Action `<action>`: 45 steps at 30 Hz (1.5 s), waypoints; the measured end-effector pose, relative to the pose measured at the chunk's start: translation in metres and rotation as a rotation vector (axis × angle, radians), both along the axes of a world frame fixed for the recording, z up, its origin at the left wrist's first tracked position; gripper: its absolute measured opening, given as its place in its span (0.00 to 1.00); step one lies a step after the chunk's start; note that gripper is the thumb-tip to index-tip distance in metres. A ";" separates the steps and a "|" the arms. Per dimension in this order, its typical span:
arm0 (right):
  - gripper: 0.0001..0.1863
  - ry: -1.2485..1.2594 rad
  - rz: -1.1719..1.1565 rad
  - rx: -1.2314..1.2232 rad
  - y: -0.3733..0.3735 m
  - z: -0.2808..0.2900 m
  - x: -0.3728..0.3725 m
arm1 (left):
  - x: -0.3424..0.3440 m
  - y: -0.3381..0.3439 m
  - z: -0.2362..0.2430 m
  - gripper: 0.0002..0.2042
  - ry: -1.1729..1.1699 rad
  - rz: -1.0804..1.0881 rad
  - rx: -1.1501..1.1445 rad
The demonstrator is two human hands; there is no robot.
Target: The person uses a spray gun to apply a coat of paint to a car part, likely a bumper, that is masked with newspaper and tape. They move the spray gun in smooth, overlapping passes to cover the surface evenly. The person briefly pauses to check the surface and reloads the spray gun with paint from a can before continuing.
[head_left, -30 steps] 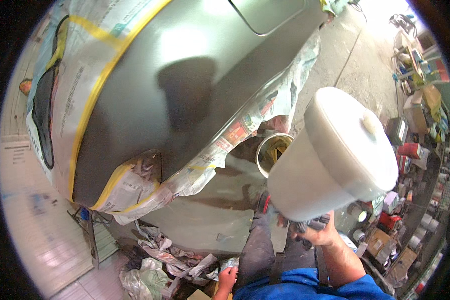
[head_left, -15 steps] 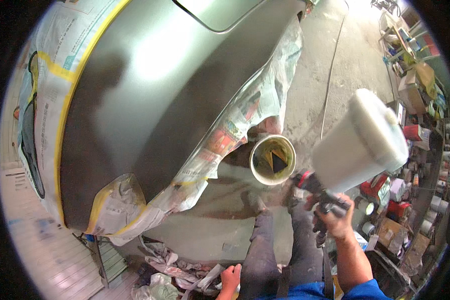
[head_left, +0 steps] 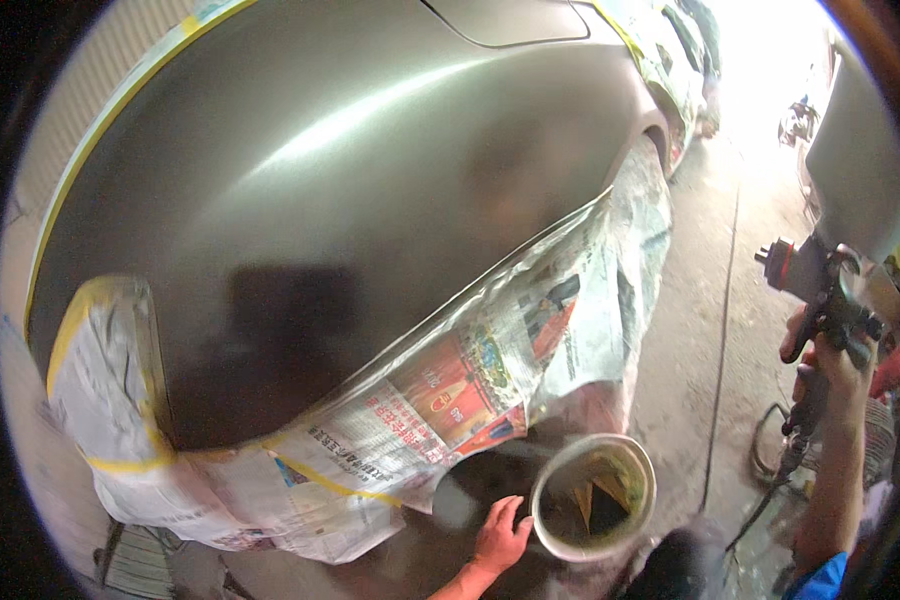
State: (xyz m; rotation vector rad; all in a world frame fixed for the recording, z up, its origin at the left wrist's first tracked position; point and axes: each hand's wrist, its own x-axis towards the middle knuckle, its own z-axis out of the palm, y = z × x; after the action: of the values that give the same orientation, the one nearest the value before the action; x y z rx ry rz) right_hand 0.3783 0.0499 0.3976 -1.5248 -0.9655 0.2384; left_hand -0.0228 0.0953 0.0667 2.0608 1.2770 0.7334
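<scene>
Head view: over the last half second the spray gun (head_left: pixel 832 285) has shifted to the right edge of the picture, its pale cup (head_left: pixel 858 165) partly cut off by the rim; the left hand (head_left: pixel 500 538) now appears just beside the bucket (head_left: pixel 650 492), contact not certain; judged from this, the gun stands off to the side of the grey car panel (head_left: pixel 370 215), its nozzle toward the panel's side, no spray discernible; right hand (head_left: pixel 838 362) closed round the gun's grip, a hose (head_left: pixel 760 518) below it; left hand empty as far as seen, fingers loosely parted; bucket on the floor (head_left: pixel 692 370), near the masking newspaper (head_left: pixel 400 425) along the panel's lower edge, yellow tape (head_left: pixel 130 466) at its seams.
</scene>
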 end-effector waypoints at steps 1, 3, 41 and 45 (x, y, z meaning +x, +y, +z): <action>0.24 -0.025 0.006 0.048 0.003 -0.011 -0.005 | 0.008 0.011 -0.012 0.22 -0.040 -0.019 0.020; 0.24 -0.060 0.034 0.063 0.003 -0.023 -0.014 | 0.020 0.025 -0.028 0.25 -0.015 -0.079 0.076; 0.16 0.043 0.143 0.195 0.032 -0.031 -0.129 | 0.007 0.008 -0.004 0.24 0.069 -0.456 0.105; 0.16 0.193 0.522 0.159 0.010 -0.023 -0.187 | 0.005 0.008 -0.005 0.24 0.047 -0.442 0.126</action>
State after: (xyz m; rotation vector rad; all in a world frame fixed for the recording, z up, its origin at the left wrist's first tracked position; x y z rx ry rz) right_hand 0.1916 0.0595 0.3748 -1.0619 -1.1832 0.6516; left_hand -0.0182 0.1036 0.0621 2.3604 0.7671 0.5736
